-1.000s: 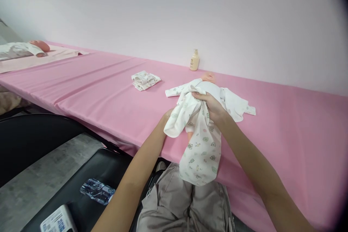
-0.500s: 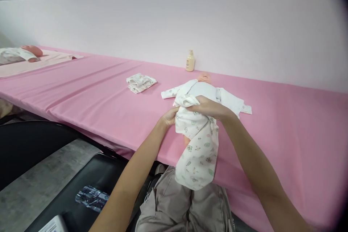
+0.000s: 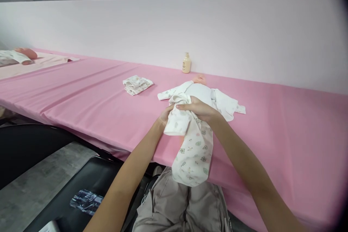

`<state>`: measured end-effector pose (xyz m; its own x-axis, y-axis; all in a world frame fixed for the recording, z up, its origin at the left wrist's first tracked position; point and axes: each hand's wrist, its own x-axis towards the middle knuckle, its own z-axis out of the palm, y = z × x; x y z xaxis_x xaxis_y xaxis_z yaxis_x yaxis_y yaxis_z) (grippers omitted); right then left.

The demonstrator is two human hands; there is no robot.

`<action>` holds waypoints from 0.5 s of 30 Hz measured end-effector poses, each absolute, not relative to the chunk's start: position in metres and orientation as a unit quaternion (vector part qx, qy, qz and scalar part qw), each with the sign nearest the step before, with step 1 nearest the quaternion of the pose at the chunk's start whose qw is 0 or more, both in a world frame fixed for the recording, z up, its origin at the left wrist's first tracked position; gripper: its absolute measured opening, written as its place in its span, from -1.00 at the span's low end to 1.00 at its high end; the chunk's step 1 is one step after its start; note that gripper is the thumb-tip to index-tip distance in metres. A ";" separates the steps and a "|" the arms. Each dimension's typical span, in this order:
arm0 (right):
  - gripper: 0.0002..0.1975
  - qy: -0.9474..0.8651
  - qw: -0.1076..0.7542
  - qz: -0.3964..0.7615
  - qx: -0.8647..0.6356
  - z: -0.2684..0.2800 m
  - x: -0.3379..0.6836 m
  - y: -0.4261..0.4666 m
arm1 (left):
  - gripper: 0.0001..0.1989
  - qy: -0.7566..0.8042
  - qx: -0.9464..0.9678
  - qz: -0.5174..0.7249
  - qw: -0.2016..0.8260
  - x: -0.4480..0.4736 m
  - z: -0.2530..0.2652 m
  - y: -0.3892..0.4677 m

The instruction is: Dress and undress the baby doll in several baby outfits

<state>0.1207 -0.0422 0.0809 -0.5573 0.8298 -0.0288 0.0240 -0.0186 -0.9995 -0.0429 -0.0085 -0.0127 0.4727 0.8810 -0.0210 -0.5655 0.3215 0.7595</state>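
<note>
Both my hands grip white printed baby pants [image 3: 194, 152] at the table's front edge. My left hand [image 3: 165, 115] is closed on the left side of the bunched cloth, its fingers partly hidden. Across the gathered upper part, my right hand [image 3: 200, 108] is closed, thumb on top. One pant leg droops over the edge towards my lap; the other is short and bunched up. Behind the cloth a baby doll [image 3: 199, 79] lies on its back in a white long-sleeved top [image 3: 224, 102], arms spread. The pants cover most of its legs.
Folded printed cloth [image 3: 137, 85] lies left of the doll on the pink table cover [image 3: 89, 83]. A pump bottle [image 3: 186, 63] stands by the white wall [image 3: 152, 32]. Another doll [image 3: 25, 53] lies far left. A black chair [image 3: 67, 192] holds a dark patterned item [image 3: 86, 201].
My hands have shifted slightly left on the pants. The bunched leg has swung left and its open end now faces down towards me. The view has tilted up a little.
</note>
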 end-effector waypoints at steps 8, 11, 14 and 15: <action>-0.75 -0.537 0.491 0.600 -0.332 0.111 0.148 -0.043 | -0.82 0.342 0.412 0.625 0.568 -0.040 -0.032 0.019; -0.73 -0.546 0.521 0.556 -0.349 0.128 0.168 -0.052 | -0.80 0.461 0.527 0.609 0.372 -0.043 -0.042 0.023; -0.69 -0.567 0.535 0.501 -0.376 0.139 0.186 -0.058 | -0.69 0.511 0.688 0.492 0.156 -0.044 -0.043 0.014; -0.68 -0.574 0.538 0.482 -0.386 0.141 0.191 -0.060 | -0.65 0.510 0.727 0.448 0.103 -0.043 -0.042 0.011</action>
<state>0.1906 -0.0600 0.1413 -0.1236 0.9614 0.2458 -0.0766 0.2377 -0.9683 -0.0427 0.0105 -0.0425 0.0788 0.8338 0.5464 0.6503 -0.4584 0.6058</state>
